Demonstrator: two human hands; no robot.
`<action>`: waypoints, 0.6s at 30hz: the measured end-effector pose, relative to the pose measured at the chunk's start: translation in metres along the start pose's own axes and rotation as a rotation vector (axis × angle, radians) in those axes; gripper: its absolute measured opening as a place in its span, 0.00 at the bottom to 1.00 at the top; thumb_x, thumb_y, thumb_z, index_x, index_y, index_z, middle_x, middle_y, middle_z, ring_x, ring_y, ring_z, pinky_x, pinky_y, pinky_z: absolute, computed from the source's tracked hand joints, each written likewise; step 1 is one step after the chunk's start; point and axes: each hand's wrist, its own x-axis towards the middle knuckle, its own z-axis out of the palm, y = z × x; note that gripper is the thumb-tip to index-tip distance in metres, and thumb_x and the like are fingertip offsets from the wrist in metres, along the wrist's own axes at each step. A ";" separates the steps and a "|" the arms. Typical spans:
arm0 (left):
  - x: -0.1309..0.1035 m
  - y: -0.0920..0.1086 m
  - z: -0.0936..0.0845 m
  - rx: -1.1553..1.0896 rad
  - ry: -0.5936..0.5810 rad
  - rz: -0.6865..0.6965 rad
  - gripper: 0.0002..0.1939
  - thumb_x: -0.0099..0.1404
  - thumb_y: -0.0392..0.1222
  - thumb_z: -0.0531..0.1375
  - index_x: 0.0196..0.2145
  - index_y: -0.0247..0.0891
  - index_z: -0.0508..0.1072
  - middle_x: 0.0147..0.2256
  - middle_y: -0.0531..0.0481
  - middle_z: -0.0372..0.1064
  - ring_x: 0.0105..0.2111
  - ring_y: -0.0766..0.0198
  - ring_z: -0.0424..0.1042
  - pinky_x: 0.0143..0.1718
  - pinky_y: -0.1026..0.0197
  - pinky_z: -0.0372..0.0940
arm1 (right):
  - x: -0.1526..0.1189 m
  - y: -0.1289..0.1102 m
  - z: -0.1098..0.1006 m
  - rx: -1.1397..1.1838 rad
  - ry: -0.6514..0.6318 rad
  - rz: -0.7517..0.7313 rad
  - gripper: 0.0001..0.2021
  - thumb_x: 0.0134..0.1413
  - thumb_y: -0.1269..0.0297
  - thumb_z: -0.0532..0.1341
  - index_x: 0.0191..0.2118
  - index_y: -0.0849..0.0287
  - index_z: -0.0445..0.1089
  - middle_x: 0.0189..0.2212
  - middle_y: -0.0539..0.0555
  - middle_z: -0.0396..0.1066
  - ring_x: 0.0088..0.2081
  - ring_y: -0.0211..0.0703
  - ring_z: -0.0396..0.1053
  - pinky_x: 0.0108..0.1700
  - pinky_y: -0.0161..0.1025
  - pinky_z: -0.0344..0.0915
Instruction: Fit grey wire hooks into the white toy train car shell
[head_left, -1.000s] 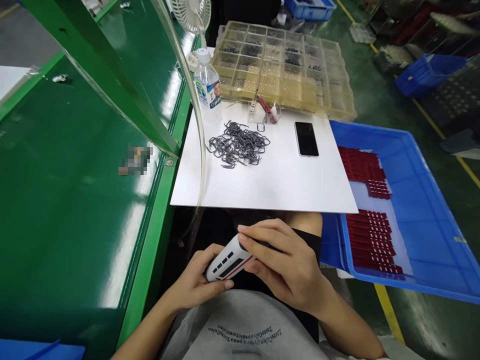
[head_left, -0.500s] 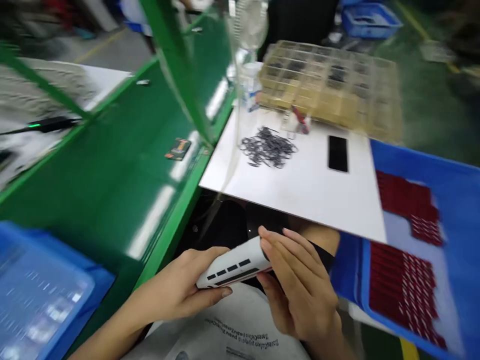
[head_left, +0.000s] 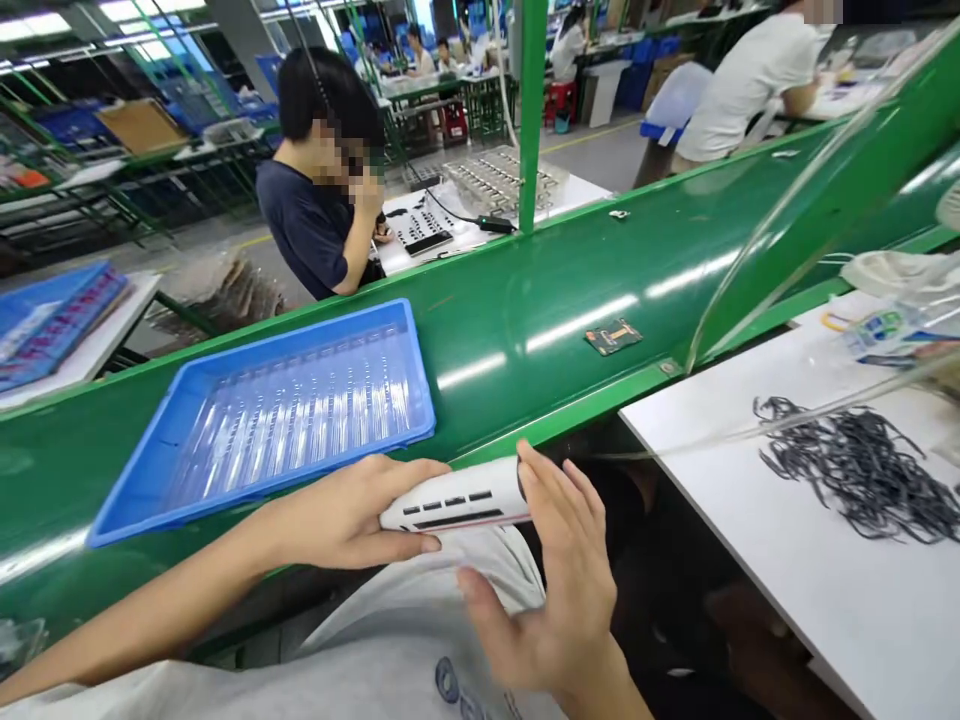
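Observation:
My left hand [head_left: 345, 520] grips a white toy train body [head_left: 454, 496] with dark windows and a thin stripe along its side, held level just above my lap. My right hand [head_left: 559, 580] has its fingers spread, and its fingertips rest on the right end of the train body. A blue tray [head_left: 259, 330] with a clear ribbed insert lies on the green conveyor belt [head_left: 525, 290] right behind my left hand.
A white board [head_left: 825, 560] at the right carries a pile of dark wire clips [head_left: 862, 470]. A small circuit piece [head_left: 613, 336] lies on the belt. A clear curved guard [head_left: 780, 210] rises at the right. A person in a dark shirt [head_left: 315, 220] sits across the belt; others work farther back.
My view has swung left, from the white board and blue bin of red parts to the conveyor and blue tray. My right hand has loosened from a grip to fingertips on the train's end.

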 end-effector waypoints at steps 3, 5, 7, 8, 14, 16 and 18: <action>-0.019 -0.010 -0.017 0.152 0.093 -0.031 0.20 0.81 0.48 0.64 0.65 0.41 0.70 0.38 0.52 0.83 0.29 0.64 0.78 0.29 0.65 0.64 | 0.017 0.002 0.023 0.044 0.006 -0.012 0.36 0.72 0.57 0.65 0.78 0.64 0.58 0.69 0.68 0.75 0.74 0.62 0.69 0.77 0.65 0.61; -0.026 -0.018 -0.029 0.232 0.126 -0.036 0.21 0.81 0.50 0.63 0.65 0.41 0.71 0.36 0.53 0.82 0.25 0.64 0.75 0.27 0.64 0.61 | 0.027 0.005 0.034 0.068 -0.038 -0.038 0.34 0.73 0.55 0.66 0.76 0.60 0.60 0.68 0.65 0.76 0.75 0.62 0.68 0.77 0.66 0.59; -0.028 -0.024 -0.038 0.262 0.148 -0.044 0.23 0.81 0.54 0.64 0.66 0.42 0.71 0.35 0.53 0.81 0.24 0.63 0.74 0.26 0.63 0.61 | 0.035 0.005 0.040 0.071 -0.085 -0.038 0.34 0.74 0.54 0.64 0.77 0.59 0.58 0.70 0.64 0.75 0.76 0.62 0.65 0.78 0.66 0.59; -0.028 -0.026 -0.040 0.261 0.158 -0.044 0.25 0.81 0.57 0.64 0.66 0.42 0.71 0.35 0.53 0.81 0.25 0.63 0.74 0.27 0.63 0.62 | 0.038 0.005 0.042 0.061 -0.096 -0.035 0.35 0.75 0.55 0.63 0.79 0.60 0.56 0.71 0.65 0.73 0.77 0.61 0.64 0.78 0.66 0.59; -0.023 -0.028 -0.048 0.321 0.169 -0.050 0.23 0.83 0.58 0.61 0.64 0.40 0.73 0.34 0.54 0.81 0.25 0.65 0.74 0.28 0.66 0.61 | 0.045 0.011 0.044 -0.179 -0.164 -0.135 0.41 0.75 0.47 0.64 0.80 0.65 0.54 0.72 0.65 0.72 0.80 0.60 0.58 0.85 0.62 0.42; -0.025 -0.033 -0.068 0.399 0.189 -0.031 0.23 0.81 0.59 0.63 0.59 0.37 0.76 0.32 0.55 0.80 0.25 0.68 0.72 0.29 0.68 0.60 | 0.046 0.021 0.042 -0.189 -0.215 -0.146 0.42 0.74 0.45 0.66 0.81 0.60 0.54 0.74 0.63 0.69 0.82 0.64 0.53 0.84 0.67 0.41; -0.028 -0.047 -0.095 0.503 0.239 -0.063 0.28 0.80 0.63 0.61 0.56 0.33 0.78 0.33 0.57 0.79 0.29 0.72 0.71 0.35 0.73 0.60 | 0.048 0.035 0.034 -0.177 -0.198 -0.104 0.44 0.72 0.50 0.68 0.83 0.56 0.49 0.78 0.64 0.63 0.82 0.68 0.50 0.82 0.73 0.46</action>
